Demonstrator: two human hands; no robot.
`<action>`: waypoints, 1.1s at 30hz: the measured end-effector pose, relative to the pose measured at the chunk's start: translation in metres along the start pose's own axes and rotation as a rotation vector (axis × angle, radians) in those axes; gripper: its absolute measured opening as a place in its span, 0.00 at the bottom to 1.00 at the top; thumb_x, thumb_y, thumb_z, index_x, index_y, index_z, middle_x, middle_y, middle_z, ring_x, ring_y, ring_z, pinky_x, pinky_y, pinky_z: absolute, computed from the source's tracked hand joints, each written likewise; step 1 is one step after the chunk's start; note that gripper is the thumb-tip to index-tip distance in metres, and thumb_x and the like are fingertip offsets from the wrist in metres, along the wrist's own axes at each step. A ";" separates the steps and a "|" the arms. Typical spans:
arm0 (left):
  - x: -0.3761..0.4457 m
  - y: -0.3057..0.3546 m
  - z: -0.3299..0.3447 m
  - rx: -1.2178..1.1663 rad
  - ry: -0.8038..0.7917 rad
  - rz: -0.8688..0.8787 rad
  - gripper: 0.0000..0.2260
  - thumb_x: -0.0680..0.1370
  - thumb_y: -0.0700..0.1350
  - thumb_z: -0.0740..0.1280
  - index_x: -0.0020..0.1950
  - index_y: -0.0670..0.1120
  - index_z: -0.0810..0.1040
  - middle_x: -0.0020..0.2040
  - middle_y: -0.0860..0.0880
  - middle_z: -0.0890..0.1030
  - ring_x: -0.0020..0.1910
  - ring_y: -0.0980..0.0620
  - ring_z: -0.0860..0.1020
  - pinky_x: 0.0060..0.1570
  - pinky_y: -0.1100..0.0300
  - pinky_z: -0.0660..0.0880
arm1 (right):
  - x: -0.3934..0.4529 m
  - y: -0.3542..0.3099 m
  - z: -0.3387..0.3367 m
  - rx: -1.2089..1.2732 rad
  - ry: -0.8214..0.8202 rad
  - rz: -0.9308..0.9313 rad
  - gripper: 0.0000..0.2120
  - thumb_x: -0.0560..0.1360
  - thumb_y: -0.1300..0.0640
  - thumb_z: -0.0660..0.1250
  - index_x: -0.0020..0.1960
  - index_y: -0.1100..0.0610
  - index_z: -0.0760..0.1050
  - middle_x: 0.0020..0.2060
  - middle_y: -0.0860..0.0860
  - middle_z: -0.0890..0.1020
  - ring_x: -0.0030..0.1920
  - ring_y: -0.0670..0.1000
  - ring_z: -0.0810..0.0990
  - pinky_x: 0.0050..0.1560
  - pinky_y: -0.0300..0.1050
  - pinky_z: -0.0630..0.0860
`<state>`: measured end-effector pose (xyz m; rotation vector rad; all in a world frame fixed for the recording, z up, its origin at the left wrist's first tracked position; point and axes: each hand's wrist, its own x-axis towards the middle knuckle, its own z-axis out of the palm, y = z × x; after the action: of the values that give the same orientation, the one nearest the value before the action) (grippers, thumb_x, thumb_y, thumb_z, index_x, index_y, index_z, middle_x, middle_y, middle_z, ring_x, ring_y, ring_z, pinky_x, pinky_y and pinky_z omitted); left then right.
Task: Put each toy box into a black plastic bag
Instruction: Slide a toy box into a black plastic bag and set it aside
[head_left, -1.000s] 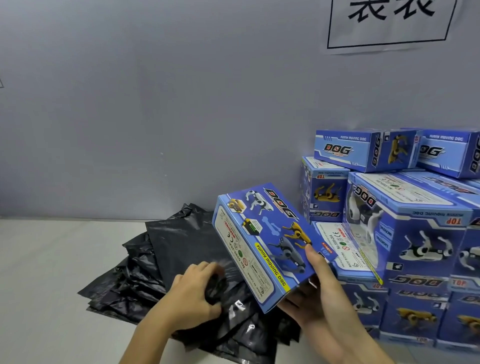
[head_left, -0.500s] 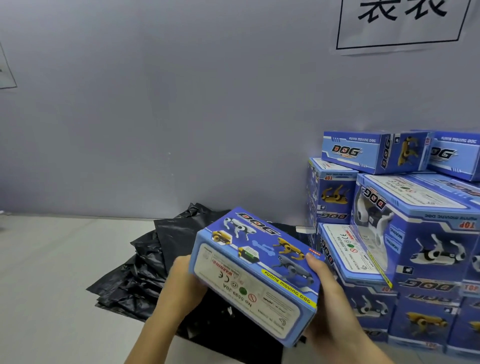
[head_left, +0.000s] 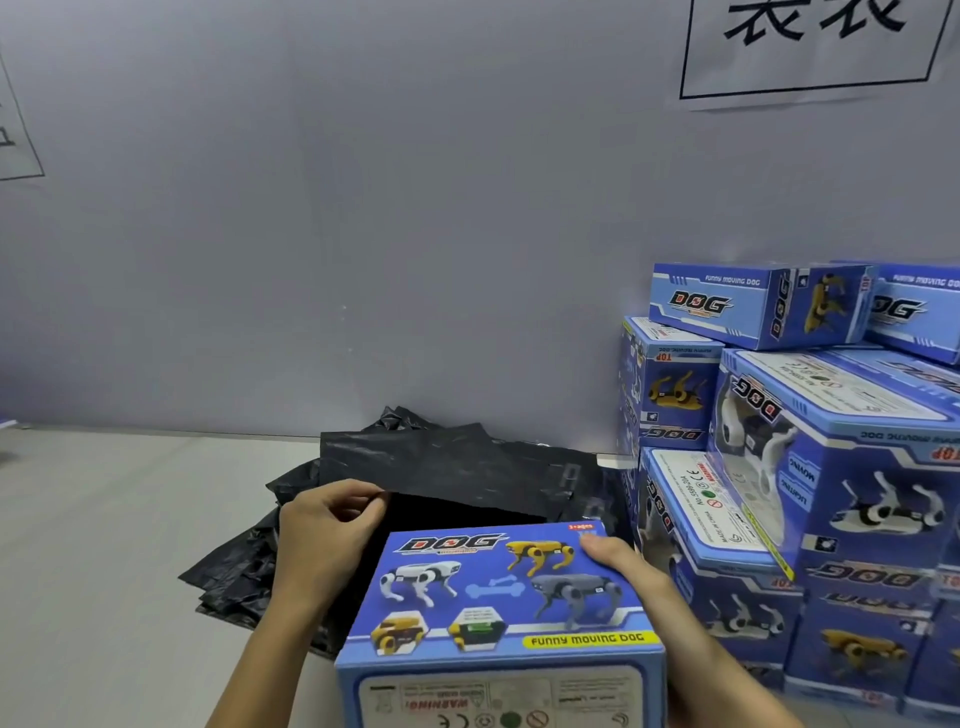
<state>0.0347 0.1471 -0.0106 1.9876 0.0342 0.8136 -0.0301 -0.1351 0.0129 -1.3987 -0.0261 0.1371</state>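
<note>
A blue toy box (head_left: 498, 613) printed with robot dogs lies flat in front of me, its far end at the mouth of a black plastic bag (head_left: 441, 467). My right hand (head_left: 628, 571) grips the box along its right side, thumb on top. My left hand (head_left: 327, 530) pinches the upper edge of the bag and lifts it, so the dark opening gapes just beyond the box. The bag lies on top of a heap of more black bags (head_left: 234, 582).
A tall stack of the same blue toy boxes (head_left: 810, 467) fills the right side, close to my right arm. A grey wall (head_left: 363, 234) rises right behind the bags. The pale table (head_left: 93, 545) stretches to the left.
The box has swung from a tilted hold to lying flat with its end toward the bag. My left hand has lifted the top bag's edge, opening its mouth.
</note>
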 end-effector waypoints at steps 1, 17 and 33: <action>-0.001 0.001 0.000 0.013 -0.005 0.017 0.07 0.74 0.38 0.74 0.38 0.49 0.84 0.34 0.57 0.84 0.36 0.59 0.82 0.38 0.60 0.80 | -0.005 0.000 0.009 0.037 -0.108 0.018 0.20 0.85 0.65 0.51 0.72 0.77 0.58 0.65 0.75 0.70 0.61 0.57 0.79 0.54 0.36 0.69; -0.001 0.009 -0.001 0.292 -0.104 0.446 0.04 0.72 0.36 0.76 0.43 0.43 0.86 0.37 0.55 0.85 0.32 0.61 0.80 0.35 0.69 0.75 | -0.004 0.006 0.013 -0.195 0.371 0.080 0.23 0.68 0.31 0.68 0.49 0.49 0.76 0.47 0.48 0.84 0.51 0.51 0.81 0.58 0.55 0.74; -0.010 0.023 0.015 0.109 -0.048 0.564 0.06 0.72 0.37 0.76 0.47 0.45 0.87 0.48 0.60 0.84 0.47 0.65 0.82 0.47 0.65 0.79 | 0.003 0.028 0.022 -0.071 0.375 0.113 0.24 0.68 0.33 0.68 0.52 0.50 0.71 0.49 0.51 0.79 0.50 0.51 0.78 0.56 0.52 0.73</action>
<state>0.0285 0.1199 -0.0026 2.1468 -0.5421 1.1343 -0.0321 -0.1083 -0.0111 -1.4784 0.3620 -0.0345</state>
